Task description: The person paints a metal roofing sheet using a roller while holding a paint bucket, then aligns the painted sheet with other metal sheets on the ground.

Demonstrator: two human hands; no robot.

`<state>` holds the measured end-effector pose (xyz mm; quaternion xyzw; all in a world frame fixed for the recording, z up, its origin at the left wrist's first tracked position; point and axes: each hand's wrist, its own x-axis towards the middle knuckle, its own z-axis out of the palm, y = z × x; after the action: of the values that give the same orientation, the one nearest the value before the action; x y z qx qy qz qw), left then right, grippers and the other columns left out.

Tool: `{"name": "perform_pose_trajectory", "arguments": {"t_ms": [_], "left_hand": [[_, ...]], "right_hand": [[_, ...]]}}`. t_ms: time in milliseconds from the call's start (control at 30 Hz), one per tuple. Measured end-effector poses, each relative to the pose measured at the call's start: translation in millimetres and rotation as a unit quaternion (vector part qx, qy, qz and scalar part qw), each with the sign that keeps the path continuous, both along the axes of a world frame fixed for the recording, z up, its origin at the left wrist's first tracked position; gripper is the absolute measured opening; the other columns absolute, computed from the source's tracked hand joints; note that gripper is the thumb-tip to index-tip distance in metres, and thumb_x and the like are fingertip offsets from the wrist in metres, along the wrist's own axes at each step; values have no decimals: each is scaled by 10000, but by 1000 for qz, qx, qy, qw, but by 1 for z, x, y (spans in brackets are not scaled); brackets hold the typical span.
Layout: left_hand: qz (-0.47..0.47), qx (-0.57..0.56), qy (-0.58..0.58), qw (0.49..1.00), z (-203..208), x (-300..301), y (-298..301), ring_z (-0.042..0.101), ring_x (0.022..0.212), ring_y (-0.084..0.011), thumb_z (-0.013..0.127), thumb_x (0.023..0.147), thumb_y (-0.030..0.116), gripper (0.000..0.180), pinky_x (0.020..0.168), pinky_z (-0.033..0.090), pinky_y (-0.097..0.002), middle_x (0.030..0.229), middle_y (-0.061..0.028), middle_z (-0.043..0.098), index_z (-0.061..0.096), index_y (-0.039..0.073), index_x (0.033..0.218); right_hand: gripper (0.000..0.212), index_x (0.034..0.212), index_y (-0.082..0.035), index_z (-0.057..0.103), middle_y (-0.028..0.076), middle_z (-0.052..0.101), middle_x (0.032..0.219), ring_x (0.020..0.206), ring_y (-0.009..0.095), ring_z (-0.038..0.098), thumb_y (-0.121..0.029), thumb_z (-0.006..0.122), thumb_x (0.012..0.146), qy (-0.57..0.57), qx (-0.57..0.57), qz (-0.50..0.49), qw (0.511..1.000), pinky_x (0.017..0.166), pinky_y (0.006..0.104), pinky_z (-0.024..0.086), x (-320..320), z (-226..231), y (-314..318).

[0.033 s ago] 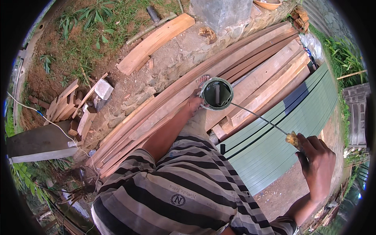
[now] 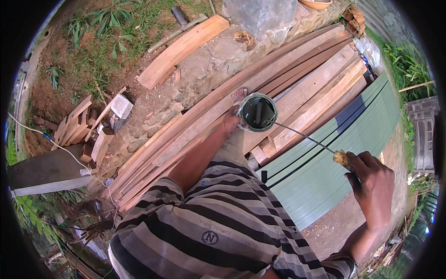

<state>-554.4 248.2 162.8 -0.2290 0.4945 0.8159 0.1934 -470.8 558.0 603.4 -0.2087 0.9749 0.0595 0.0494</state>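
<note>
My left hand point(image 2: 231, 122) grips the side of a small round bucket point(image 2: 274, 106), whose rim is greenish grey. Inside, a dark, shiny surface shows, and I cannot tell what it is. Farther right and lower, my right hand point(image 2: 371, 183) pinches a lumpy yellowish-brown piece point(image 2: 343, 159) like sponge or foam. A thin dark strand point(image 2: 304, 136) runs from that piece to the bucket's rim; whether it is a wire, a stick or a trickle of liquid is unclear. Beyond the bucket my bare toes point(image 2: 240, 93) show on the planks.
Long wooden planks point(image 2: 320, 93) lie stacked diagonally beneath me. Beside them are green ribbed sheets point(image 2: 320, 186). A curved board point(image 2: 186, 51) rests on the dirt ahead, near a grey concrete post point(image 2: 260, 16). Wood offcuts point(image 2: 74, 123) and a pale block point(image 2: 121, 106) sit at left.
My right hand, with the yellowish-brown piece, has shifted slightly left and up, toward the bucket. The dark surface inside the bucket looks different. My left hand has stayed on the bucket.
</note>
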Motion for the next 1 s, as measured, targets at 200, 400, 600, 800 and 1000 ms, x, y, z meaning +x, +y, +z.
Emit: {"name": "perform_pose_trajectory", "arguments": {"t_ms": [200,400,600,800,1000], "left_hand": [[-93,-18,22,995,-4,6,21,650,976,-277,504,707,-116,852,749,633,-369,1250,-123,559,368,101,1520],[-69,23,6,997,-12,6,33,647,987,-278,533,719,-111,847,784,639,-381,1241,-139,555,363,95,1523],[-96,52,-43,993,-25,-22,48,658,970,-291,557,725,-104,855,759,643,-395,1173,-177,580,327,38,1536],[-134,-12,-113,984,-32,-82,60,679,941,-291,561,730,-99,866,782,640,-398,1170,-189,605,300,13,1548],[-107,22,-103,989,-71,-192,34,664,949,-273,549,701,-73,846,743,634,-378,1224,-174,572,357,48,1517]], "right_hand": [[248,1012,-81,746,81,647,820,790,279,678,-42,736,768,-25,-13,54,998,682,415,518,-39,-32,-11],[208,939,-92,765,95,666,807,788,265,704,-6,620,817,-26,17,79,996,675,391,539,-63,-61,-14],[94,795,-98,735,71,667,783,811,228,699,-64,652,822,2,89,63,994,686,361,525,-109,-72,-7],[83,767,-155,738,20,664,788,829,172,691,-123,688,826,-39,161,114,980,699,306,505,-206,-115,-18],[345,1138,-67,719,115,711,888,845,318,715,-47,715,794,-225,-115,52,966,723,446,550,-368,-121,-51]]}}
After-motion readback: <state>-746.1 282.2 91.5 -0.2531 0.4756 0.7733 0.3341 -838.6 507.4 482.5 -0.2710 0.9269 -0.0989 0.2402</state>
